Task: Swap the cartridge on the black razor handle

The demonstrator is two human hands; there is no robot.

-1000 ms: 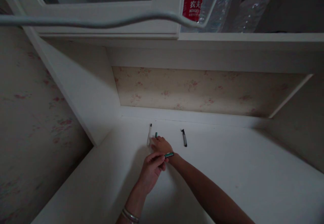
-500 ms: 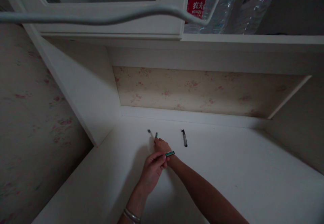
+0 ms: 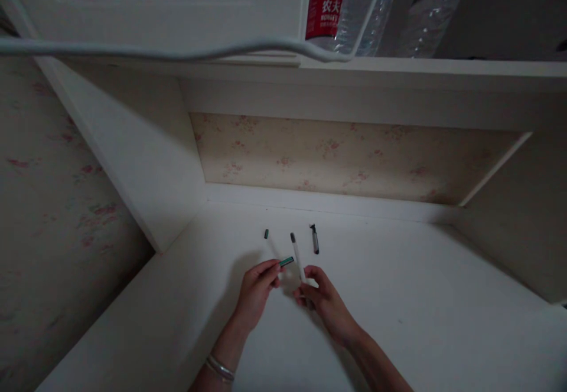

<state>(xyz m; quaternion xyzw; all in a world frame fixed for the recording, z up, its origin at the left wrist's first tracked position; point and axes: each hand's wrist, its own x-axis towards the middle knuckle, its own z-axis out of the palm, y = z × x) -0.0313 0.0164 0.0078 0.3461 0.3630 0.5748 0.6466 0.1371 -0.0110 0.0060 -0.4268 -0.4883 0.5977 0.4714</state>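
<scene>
My left hand (image 3: 258, 291) pinches a small, flat green-and-black strip (image 3: 286, 261) between thumb and fingers, its free end pointing right. A slim white pen-like stick (image 3: 299, 260) with a dark tip stands tilted in my right hand (image 3: 325, 297), whose fingers are closed round its lower part. The stick's tip points away from me, and the strip's end is close beside the stick, apart from it. Beyond my left hand, a short dark green piece (image 3: 266, 234) lies on the white desk (image 3: 390, 297). To the right of the stick lies a black-and-grey slender object (image 3: 315, 239), its kind unclear.
Above the desk, a cabinet shelf (image 3: 398, 66) holds several plastic bottles, one with a red label (image 3: 325, 14). A pale curved rod (image 3: 177, 51) crosses the upper view. A white side panel (image 3: 133, 156) rises at left, and floral wallpaper (image 3: 283, 153) covers the back.
My right hand has drawn back from beyond my left hand to its right side, bringing the white stick with it. My left hand still holds the strip and has shifted slightly left.
</scene>
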